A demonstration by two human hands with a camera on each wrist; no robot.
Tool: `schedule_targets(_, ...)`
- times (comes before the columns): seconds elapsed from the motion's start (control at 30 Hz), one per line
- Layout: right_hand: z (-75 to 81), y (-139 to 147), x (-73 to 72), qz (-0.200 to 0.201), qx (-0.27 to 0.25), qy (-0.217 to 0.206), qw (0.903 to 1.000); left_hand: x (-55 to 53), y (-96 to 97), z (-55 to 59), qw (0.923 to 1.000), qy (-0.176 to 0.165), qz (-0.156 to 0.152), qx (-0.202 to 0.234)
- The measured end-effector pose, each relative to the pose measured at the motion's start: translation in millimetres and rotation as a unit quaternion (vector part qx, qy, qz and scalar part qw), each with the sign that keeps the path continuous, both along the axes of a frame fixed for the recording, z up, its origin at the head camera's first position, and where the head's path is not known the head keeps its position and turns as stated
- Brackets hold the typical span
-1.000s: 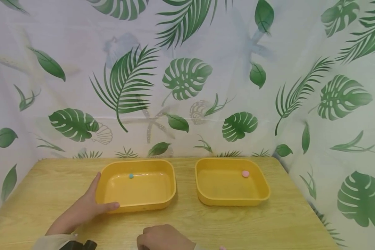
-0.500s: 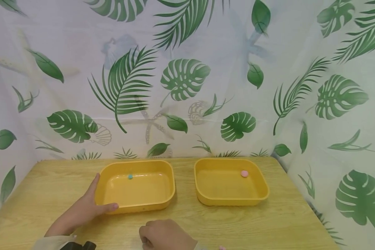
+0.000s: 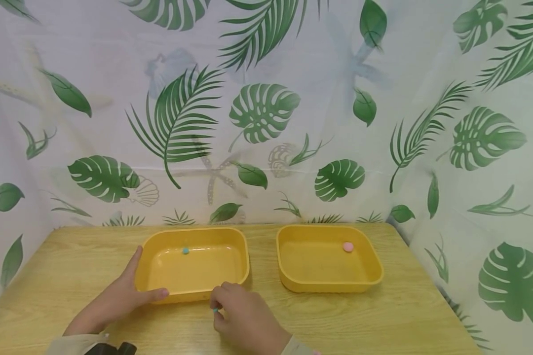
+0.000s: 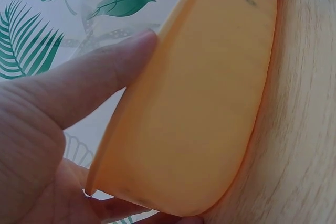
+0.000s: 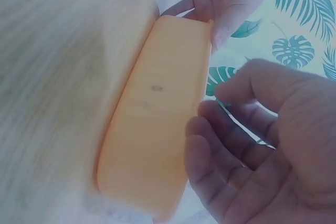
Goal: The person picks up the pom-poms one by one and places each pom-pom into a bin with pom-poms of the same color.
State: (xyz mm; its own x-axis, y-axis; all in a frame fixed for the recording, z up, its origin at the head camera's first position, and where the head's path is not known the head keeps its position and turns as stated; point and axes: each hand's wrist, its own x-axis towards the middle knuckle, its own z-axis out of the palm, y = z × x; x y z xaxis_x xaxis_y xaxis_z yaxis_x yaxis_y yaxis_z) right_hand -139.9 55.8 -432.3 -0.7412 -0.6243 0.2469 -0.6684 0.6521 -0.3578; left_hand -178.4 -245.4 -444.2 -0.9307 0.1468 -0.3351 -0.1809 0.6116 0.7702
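Observation:
My left hand [image 3: 122, 291] grips the left end of a yellow plastic bin [image 3: 195, 296], its thumb over the near rim and its fingers round the end. In the left wrist view that thumb [image 4: 113, 69] lies against the bin's edge. Inside this bin is a small round teal piece [image 3: 185, 251]. Just in front of the bin's near wall, my right hand [image 3: 250, 318] pinches another small teal piece [image 3: 215, 310] between thumb and forefinger. Most of that piece is covered by the fingers. The right wrist view has the hand [image 5: 278, 145] close beside the bin wall.
A second yellow bin [image 3: 330, 286] stands to the right, with a round pink piece [image 3: 348, 247] inside. Both bins are on a wooden table [image 3: 360, 320]. A leaf-print cloth [image 3: 266, 187] hangs behind and at the sides. Something pink [image 3: 317, 352] shows at the bottom edge.
My right hand has moved forward from the table's front to the left bin's near wall, and a teal piece now shows in its fingers. The left hand keeps its grip.

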Motion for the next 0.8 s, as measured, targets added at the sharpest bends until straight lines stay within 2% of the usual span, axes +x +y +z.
schedule_targets(0.27, 3.4, 1.8, -2.8, -0.032, -0.038, 0.02, 0.9986, 0.7, -1.0, -1.9, 0.9999, 0.008, -0.004, -0.01)
schedule_targets(0.6, 1.8, 2.7, -1.4, -0.036, -0.063, 0.064, 0.9953, -0.1, -0.5, 1.1, 0.9998, 0.005, -0.007, -0.02)
schedule_targets(0.8, 2.7, 4.0, -2.7, -0.043, -0.069, 0.05, 0.9954, 1.1, 0.7, 2.3, 0.9999, 0.005, -0.013, -0.007)
